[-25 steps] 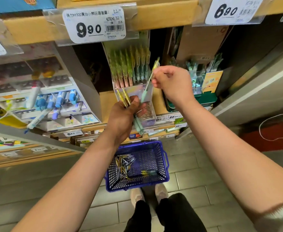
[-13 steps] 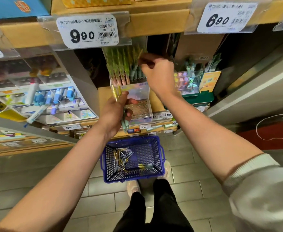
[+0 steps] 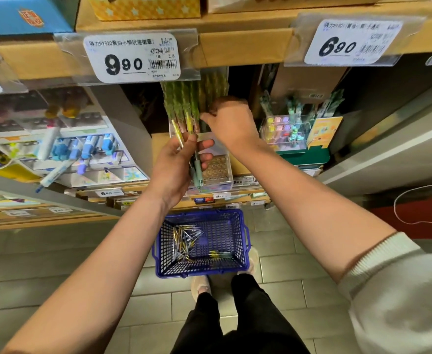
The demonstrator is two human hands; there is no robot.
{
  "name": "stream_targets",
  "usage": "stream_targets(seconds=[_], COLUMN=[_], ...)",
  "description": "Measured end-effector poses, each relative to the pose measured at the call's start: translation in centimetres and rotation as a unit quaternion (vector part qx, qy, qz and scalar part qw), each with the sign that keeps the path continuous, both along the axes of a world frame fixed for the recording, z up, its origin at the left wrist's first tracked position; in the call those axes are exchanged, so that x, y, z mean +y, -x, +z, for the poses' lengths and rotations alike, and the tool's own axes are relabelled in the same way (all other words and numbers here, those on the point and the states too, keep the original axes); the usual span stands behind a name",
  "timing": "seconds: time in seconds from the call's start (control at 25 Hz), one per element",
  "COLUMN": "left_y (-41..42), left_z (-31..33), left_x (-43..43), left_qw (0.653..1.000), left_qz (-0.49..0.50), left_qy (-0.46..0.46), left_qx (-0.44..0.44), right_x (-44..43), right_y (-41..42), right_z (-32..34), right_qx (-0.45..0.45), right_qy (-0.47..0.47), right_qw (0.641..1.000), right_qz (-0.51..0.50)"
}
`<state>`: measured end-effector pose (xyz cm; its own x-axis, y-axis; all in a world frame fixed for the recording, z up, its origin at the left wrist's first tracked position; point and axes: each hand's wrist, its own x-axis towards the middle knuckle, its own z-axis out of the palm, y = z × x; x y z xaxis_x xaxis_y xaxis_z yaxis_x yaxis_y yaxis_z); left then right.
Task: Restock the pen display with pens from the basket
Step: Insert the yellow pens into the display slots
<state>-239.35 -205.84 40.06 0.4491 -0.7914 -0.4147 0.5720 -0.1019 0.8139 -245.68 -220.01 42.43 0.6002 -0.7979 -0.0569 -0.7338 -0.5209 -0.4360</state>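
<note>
Shop shelving (image 3: 245, 47) holds the pen display (image 3: 222, 159), the basket (image 3: 209, 214) on the floor (image 3: 56, 277) below. Left hand (image 3: 174, 164) grips a pen bundle (image 3: 197, 169) before it; right hand (image 3: 231, 121) curls at the racked pens (image 3: 181, 106), grasp unclear.

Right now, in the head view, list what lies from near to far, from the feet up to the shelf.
Nearest first: pale shoes → blue plastic mesh basket → left hand gripping a bunch of pens → right hand at the green pens standing in the clear plastic display → white 9.90 price label.
</note>
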Motion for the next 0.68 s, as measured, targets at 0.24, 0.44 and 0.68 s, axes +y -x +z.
stream_targets(seconds=[0.24,0.44,0.68], left_y=[1.4,1.8,1.9], left_z=[-0.2,-0.3,-0.2], left_x=[0.1,-0.2,-0.2], left_qw=[0.999,0.999,0.998], left_qz=[-0.021,-0.01,0.003], left_qy=[0.006,-0.033,-0.057], left_qx=[-0.025,-0.012,-0.028], right_x=[2.8,1.1,-3.0], right_y=[4.2,4.7,3.8], right_z=[-0.5,-0.8,0.4], right_qx=[-0.21,-0.336,-0.351], right_qy=[-0.31,-0.298,-0.063], right_qw=[0.927,0.887,0.929], right_qz=[-0.006,-0.105,-0.101])
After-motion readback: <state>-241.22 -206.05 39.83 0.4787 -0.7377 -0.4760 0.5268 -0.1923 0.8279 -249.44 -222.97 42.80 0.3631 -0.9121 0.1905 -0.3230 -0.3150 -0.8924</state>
